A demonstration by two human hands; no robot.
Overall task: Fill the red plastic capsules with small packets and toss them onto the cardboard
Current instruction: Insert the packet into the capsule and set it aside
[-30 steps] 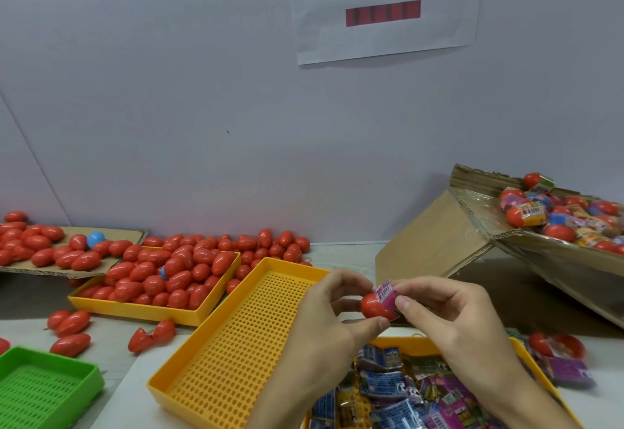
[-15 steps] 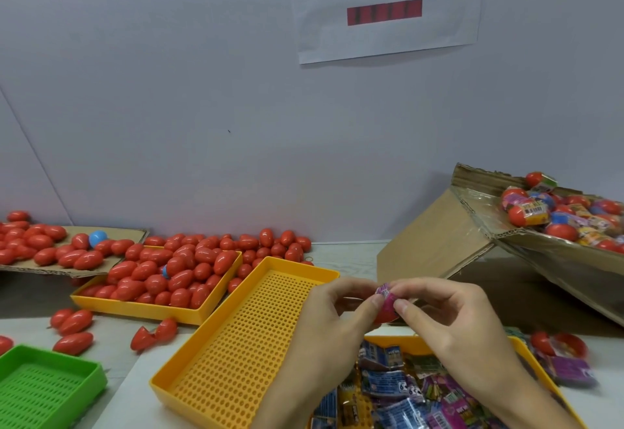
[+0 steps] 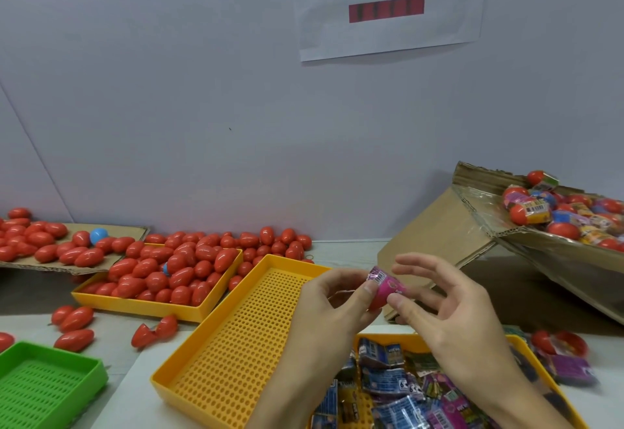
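Left hand (image 3: 332, 307) pinches red capsule (image 3: 375, 303) mid-air over the yellow trays to brace it, right hand (image 3: 449, 307) thumb and finger pinching the pink packet (image 3: 386, 285) into it, other fingers splayed; cardboard (image 3: 506, 242) well right.

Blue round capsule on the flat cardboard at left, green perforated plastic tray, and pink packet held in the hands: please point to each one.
Blue round capsule (image 3: 99, 235), head view, on its rounded top.
Green perforated plastic tray (image 3: 44, 391), head view, on its holed floor.
Pink packet (image 3: 388, 285), head view, on its printed face.
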